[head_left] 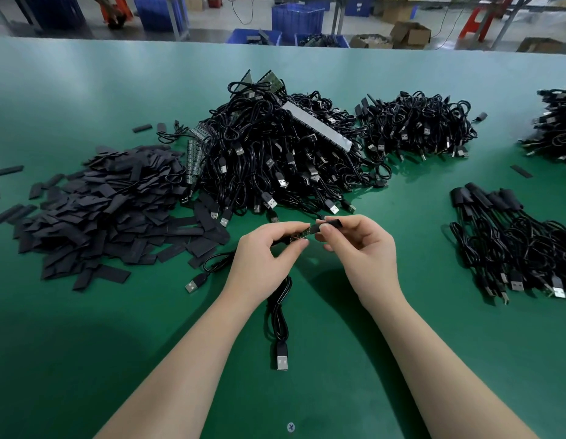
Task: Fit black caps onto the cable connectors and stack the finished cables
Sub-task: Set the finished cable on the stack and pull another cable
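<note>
Green table (85,327) carries central cable pile (275,153), cap heap (101,210), capped stack (509,242) at right (no legible markings); left hand (262,258) pinches connector (302,235), right hand (364,248) grips black cap (334,222) at its tip.

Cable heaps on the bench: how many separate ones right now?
4: the big central heap, a smaller heap right of it, one cut off at the right edge, and the capped stack near right.

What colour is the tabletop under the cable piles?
Green, a smooth flat work table; it shows plainly in the head view.
</note>
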A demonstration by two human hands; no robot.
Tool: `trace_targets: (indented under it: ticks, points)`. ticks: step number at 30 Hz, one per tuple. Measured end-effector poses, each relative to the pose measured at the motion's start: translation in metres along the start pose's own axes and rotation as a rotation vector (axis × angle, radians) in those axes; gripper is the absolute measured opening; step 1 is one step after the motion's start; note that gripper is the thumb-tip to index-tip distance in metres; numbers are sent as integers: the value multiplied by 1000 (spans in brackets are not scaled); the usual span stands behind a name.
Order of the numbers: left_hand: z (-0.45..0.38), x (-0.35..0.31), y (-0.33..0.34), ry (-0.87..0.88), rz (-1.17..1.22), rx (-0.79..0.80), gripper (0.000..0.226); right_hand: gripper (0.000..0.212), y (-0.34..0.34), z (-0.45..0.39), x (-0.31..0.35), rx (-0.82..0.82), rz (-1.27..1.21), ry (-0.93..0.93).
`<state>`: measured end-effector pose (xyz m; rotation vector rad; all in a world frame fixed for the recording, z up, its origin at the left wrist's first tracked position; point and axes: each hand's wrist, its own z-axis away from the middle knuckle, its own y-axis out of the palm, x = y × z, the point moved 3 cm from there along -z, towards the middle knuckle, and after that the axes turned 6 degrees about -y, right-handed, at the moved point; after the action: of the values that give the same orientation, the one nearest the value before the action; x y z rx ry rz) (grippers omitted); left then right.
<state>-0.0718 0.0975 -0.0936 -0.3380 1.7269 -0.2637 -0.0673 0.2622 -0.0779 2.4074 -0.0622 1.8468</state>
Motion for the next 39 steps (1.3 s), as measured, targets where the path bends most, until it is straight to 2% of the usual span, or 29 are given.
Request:
trace_targets:
  ticks: [12, 20, 30, 35, 39]
  points:
    - [0, 0, -1, -15, 19, 4, 25, 20, -1, -2, -2, 112, -51, 48]
    - [2, -5, 1, 70, -7, -20, 41, 11, -2, -1, -3, 78, -24, 38]
    - [5, -5, 2, 126, -54, -40, 27, 13, 2, 2, -6, 53, -46, 48]
    - [6, -9, 4, 207, -71, -3, 30, 15, 1, 0, -9, 33, -66, 58]
    - [7, -8, 4, 169, -35, 17, 37, 15, -1, -1, -10, 36, -84, 67]
